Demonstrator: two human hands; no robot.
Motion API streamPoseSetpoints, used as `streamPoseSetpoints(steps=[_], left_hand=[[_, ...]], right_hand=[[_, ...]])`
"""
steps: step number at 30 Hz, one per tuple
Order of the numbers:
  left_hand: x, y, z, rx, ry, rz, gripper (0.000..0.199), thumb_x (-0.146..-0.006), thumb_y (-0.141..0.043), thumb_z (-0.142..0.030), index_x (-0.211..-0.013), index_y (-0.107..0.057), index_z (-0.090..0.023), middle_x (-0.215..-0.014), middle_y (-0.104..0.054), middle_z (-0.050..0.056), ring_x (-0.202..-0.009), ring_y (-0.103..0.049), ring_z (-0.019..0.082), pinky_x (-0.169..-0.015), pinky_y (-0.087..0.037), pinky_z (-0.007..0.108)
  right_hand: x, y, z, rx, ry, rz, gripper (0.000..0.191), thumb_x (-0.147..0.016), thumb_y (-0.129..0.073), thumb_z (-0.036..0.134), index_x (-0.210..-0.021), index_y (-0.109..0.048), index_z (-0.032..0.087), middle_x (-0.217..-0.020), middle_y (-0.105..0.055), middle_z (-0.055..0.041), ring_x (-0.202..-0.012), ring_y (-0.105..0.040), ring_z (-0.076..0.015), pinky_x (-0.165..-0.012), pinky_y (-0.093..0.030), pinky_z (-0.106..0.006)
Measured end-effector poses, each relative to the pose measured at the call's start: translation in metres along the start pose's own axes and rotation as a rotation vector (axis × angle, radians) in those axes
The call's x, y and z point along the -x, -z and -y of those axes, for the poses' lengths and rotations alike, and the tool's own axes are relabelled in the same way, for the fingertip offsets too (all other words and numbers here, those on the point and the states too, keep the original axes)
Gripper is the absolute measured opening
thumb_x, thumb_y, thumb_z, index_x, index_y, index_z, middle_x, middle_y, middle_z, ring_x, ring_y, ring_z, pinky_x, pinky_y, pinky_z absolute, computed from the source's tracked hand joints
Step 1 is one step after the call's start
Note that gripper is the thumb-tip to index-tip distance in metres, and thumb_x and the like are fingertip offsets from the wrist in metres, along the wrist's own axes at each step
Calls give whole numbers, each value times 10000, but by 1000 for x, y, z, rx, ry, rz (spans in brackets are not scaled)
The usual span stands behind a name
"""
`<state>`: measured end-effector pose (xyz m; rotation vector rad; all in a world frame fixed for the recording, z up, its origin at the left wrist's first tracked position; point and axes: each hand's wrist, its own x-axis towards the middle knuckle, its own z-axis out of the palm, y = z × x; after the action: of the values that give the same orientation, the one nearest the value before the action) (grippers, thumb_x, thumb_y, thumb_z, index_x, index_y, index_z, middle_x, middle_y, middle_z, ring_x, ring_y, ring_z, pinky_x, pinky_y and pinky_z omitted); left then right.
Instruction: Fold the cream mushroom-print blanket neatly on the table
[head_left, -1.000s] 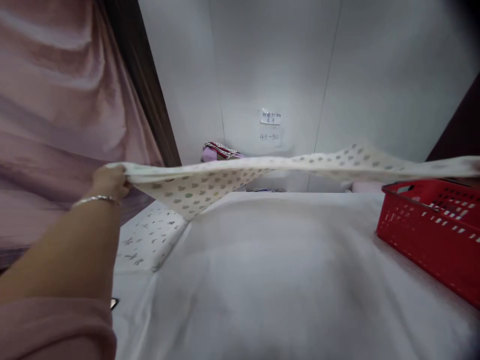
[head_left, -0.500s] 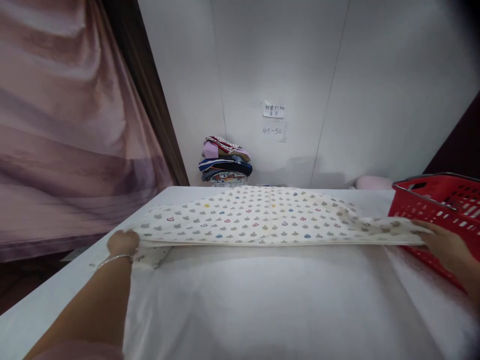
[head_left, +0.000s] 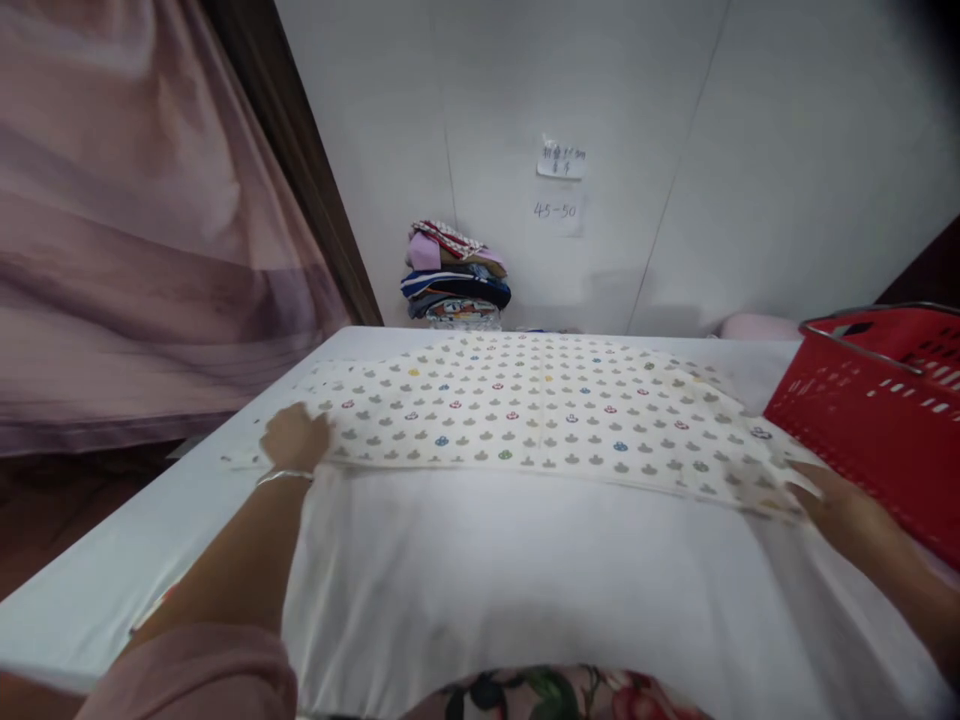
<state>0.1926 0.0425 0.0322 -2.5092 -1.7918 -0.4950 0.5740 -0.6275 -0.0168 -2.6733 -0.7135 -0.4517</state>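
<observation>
A white cloth printed with small grey shapes and a few coloured ones lies across the table, its straight near edge running from hand to hand. Plain white fabric spreads in front of that edge toward my body, and whether it is the same piece I cannot tell. At the left end of the edge, my left hand is closed on the printed cloth, slightly blurred, with a bracelet at the wrist. My right hand grips the printed cloth's right corner beside the basket, its fingers partly covered by fabric.
A red plastic basket with a metal handle stands at the right of the white table. Folded textiles are stacked beyond the far edge, against the wall with paper notes. A pink curtain hangs at left.
The printed cloth's near edge has come down flatter on the table. My left hand has moved right and up in view, and my right hand slightly left and down. The view has tilted downward.
</observation>
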Motion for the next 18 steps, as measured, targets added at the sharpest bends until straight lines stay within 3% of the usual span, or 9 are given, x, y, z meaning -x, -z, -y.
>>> streamPoseSetpoints(steps=[2,6,7,9,15,18], left_hand=[[27,-7,-32,115,-293,27,399,-855,-418,-374,-1108,-562,-100,-1185,-578,169,-1100,-516,286,-914,-421,416],[85,-31,-83,279,-920,345,304,-852,-470,-389,-1006,-645,-193,-1129,-621,76,-1040,-549,217,-949,-410,350],[94,-35,-91,288,-1011,383,299,-855,-468,-383,-993,-657,-197,-1121,-624,72,-1025,-552,215,-943,-413,351],[106,-41,-99,290,-1067,400,303,-867,-442,-357,-972,-673,-193,-1097,-629,72,-1001,-553,219,-922,-421,357],[102,-39,-101,333,-1008,443,336,-884,-380,-347,-849,-685,-212,-999,-642,47,-927,-561,204,-835,-435,323],[103,-34,-106,347,-928,432,352,-902,-338,-350,-779,-625,-188,-870,-641,48,-821,-567,184,-762,-435,299]], right_hand=[[6,-19,34,-123,71,163,402,-825,-448,475,-1091,-646,249,-1165,-635,-121,-1052,-599,-286,-764,-528,-338],[13,-46,95,-200,297,330,439,-863,-416,497,-1100,-668,227,-1210,-615,-88,-1123,-557,-278,-961,-459,-402],[12,-50,103,-191,320,340,442,-865,-407,499,-1078,-682,226,-1211,-613,-86,-1126,-553,-278,-974,-449,-416],[6,-55,111,-169,326,337,443,-864,-393,504,-1019,-707,233,-1195,-619,-81,-1114,-558,-278,-955,-460,-424],[-14,-52,105,-280,305,443,345,-828,-443,488,-837,-705,264,-1051,-676,-36,-973,-617,-255,-845,-501,-374],[-21,-45,109,-334,199,439,345,-834,-404,488,-812,-645,242,-881,-692,-36,-825,-633,-236,-747,-506,-348]])
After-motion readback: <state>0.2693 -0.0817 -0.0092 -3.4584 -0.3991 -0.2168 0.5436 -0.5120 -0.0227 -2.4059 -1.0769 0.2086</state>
